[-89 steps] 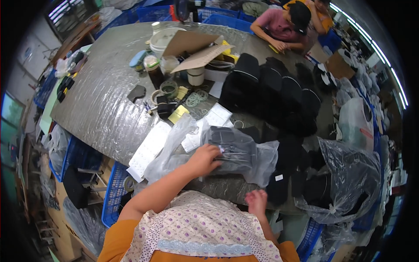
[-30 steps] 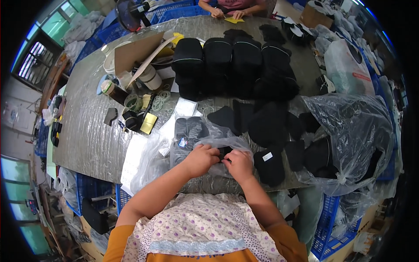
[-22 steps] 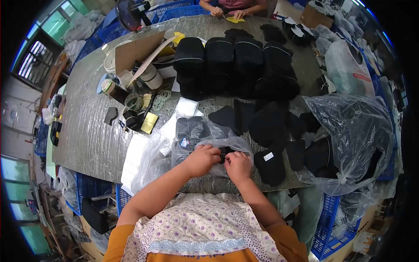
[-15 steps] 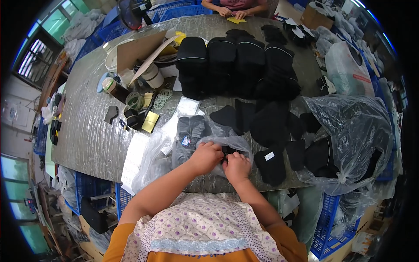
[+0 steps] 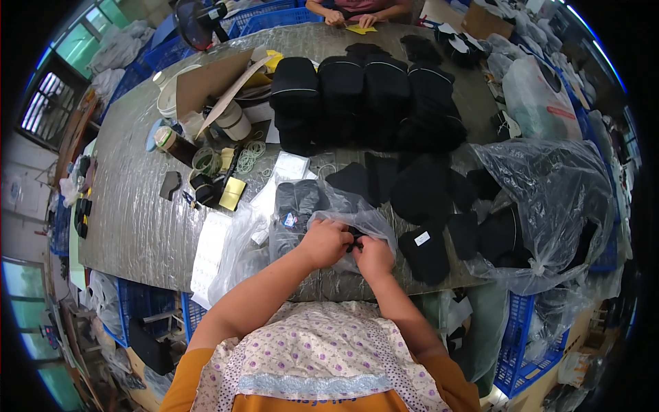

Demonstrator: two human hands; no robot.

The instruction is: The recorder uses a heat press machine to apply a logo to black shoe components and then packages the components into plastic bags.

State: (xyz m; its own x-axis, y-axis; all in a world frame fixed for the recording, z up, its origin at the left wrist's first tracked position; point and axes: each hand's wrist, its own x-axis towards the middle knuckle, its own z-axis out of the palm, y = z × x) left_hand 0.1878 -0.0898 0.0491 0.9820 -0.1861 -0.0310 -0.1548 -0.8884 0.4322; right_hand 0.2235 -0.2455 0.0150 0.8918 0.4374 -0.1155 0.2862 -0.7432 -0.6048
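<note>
My left hand (image 5: pixel 326 243) and my right hand (image 5: pixel 375 257) come together at the mouth of a clear plastic bag (image 5: pixel 374 221) near the table's front edge. Their fingers are closed and pinch at a small dark thing between them, mostly hidden by the fingers. Inside the bag, to the left of my hands, lies a stack of dark grey-black fabric pieces (image 5: pixel 299 198) with a small blue and white label (image 5: pixel 290 220). Just right of my right hand, a black cut piece (image 5: pixel 424 257) with a white sticker lies flat.
Stacked black bundles (image 5: pixel 343 86) stand beyond my hands. A knotted clear bag (image 5: pixel 549 213) of black pieces lies at the right. Jars, cardboard (image 5: pixel 213 86) and rubber bands (image 5: pixel 251 156) crowd the left. Across the table, another person's hands (image 5: pixel 353 19) hold a yellow piece.
The view has shifted slightly. My hands stay at the bag's mouth, with the fingertips a little closer together around the dark thing.
</note>
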